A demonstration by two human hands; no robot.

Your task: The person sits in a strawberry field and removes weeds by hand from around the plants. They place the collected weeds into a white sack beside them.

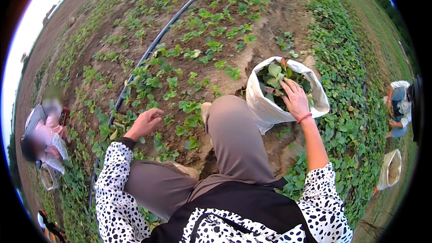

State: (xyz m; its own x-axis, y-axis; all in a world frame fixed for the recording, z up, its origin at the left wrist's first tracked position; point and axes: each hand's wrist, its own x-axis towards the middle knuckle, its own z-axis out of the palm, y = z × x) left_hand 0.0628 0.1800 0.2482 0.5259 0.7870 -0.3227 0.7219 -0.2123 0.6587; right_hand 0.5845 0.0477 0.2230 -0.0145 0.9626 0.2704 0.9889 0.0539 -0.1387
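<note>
A white woven sack [265,114] stands in front of me, right of my raised knee, with its rim rolled back. Strawberry-like plants with green leaves [273,75] and some browned ones fill its mouth. Over these leaves lies my right hand [296,100], a red bracelet at its wrist, fingers stretched out and slightly apart; the tips partly reach among the leaves. My left hand [147,123] hovers left of my knee above low green plants [191,121]. Its fingers are loosely bent and apart, and no object shows in them.
A dark hose [155,42] runs across the bed on the left. Dense green plants [337,63] form a row on the right. One person [45,130] crouches at far left by a pale sack; another [399,108] is at far right, near a second white sack [388,171].
</note>
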